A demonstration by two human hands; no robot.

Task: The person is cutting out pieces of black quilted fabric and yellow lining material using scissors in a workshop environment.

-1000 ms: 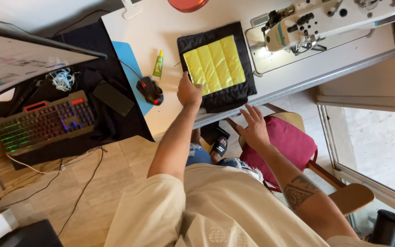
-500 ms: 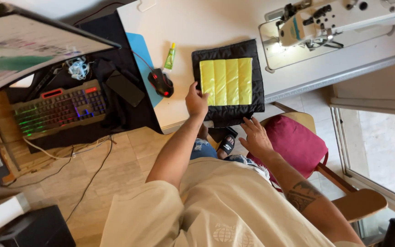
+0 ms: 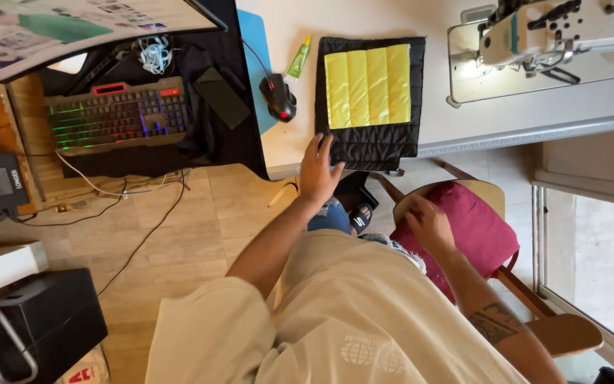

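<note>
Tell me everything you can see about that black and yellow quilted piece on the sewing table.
The quilted piece is a black padded fabric panel with a bright yellow rectangle on its upper part, stitched into four vertical channels. It looks soft and puffy, lying flat on the white table, its lower edge overhanging the table's front. The left hand rests at its lower left corner, fingers on the black fabric. A sewing machine stands to one side, a small green tube to the other.

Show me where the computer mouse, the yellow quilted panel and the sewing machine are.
Computer mouse [image 3: 278, 97]: head view, on the middle of its black back.
Yellow quilted panel [image 3: 368, 86]: head view, on its centre stripe.
Sewing machine [image 3: 527, 35]: head view, on its white head.
</note>
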